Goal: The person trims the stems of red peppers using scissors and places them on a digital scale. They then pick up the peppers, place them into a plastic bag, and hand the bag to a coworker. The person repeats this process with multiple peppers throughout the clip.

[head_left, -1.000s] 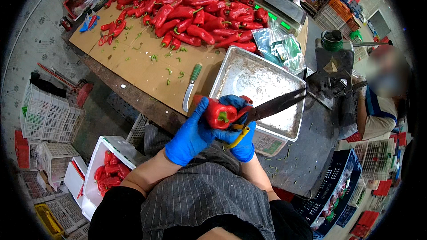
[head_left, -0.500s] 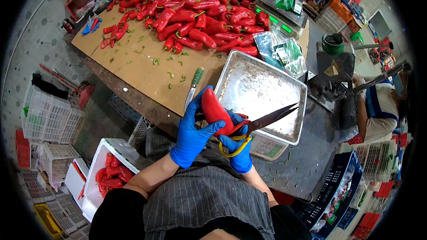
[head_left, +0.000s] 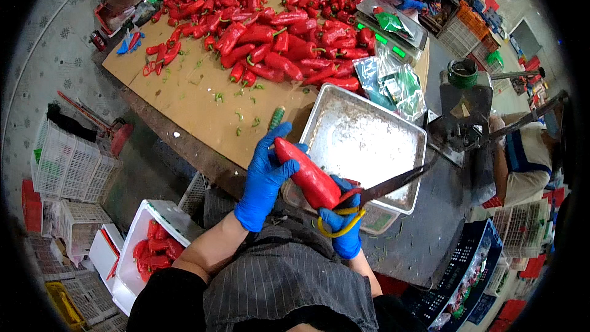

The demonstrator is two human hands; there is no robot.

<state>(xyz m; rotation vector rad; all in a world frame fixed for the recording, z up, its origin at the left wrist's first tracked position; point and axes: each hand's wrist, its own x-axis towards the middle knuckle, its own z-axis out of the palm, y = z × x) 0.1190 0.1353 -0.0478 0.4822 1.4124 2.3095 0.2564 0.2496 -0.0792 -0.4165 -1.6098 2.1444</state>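
Observation:
A large red pepper (head_left: 307, 175) lies slantwise between my two blue-gloved hands. My left hand (head_left: 261, 192) grips its upper left end, thumb on top. At its lower right end, my right hand (head_left: 345, 237) holds scissors (head_left: 393, 185) with yellow handle loops and touches the pepper too. The long dark blades are apart from the pepper and point right, over a metal tray (head_left: 362, 141). Just beyond my left hand, the green handle of a knife (head_left: 276, 118) shows on the cardboard-covered table; its blade is hidden.
Red peppers (head_left: 270, 52) are heaped across the cardboard (head_left: 190, 110), with green stem bits nearby. Plastic bags (head_left: 393, 83) and a scale (head_left: 393, 46) stand beyond the tray. A foam box (head_left: 138, 243) of peppers is at my lower left. Co-workers' gloved hands show at the far edge.
The pepper has tipped from nearly upright to a flatter slant. My hands have moved slightly right, and the scissors have swung lower. At the back, a co-worker in a red apron shows more fully.

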